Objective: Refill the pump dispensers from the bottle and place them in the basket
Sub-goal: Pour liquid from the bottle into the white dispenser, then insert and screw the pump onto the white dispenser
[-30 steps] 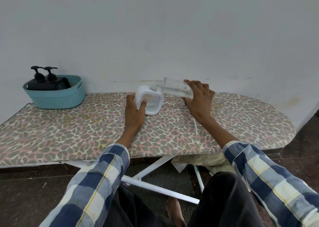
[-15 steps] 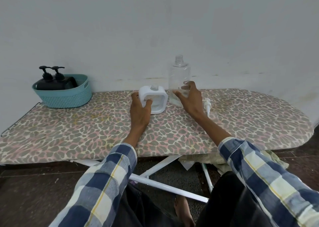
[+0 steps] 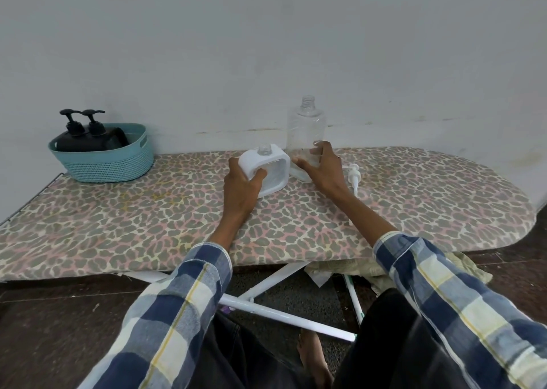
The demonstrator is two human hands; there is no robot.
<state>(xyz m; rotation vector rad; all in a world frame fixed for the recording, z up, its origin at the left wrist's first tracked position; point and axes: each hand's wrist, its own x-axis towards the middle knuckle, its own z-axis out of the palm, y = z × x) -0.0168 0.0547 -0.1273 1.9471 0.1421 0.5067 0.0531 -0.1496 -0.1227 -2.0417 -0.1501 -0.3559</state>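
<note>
The leopard-print ironing board carries a teal basket, white dispenser, clear bottle and loose pump.

Between the basket at the far left and the dispenser, the ironing board lies open. The bottle stands just right of the dispenser, with the pump lying beside it. Two black dispensers fill the basket's left part.
</note>
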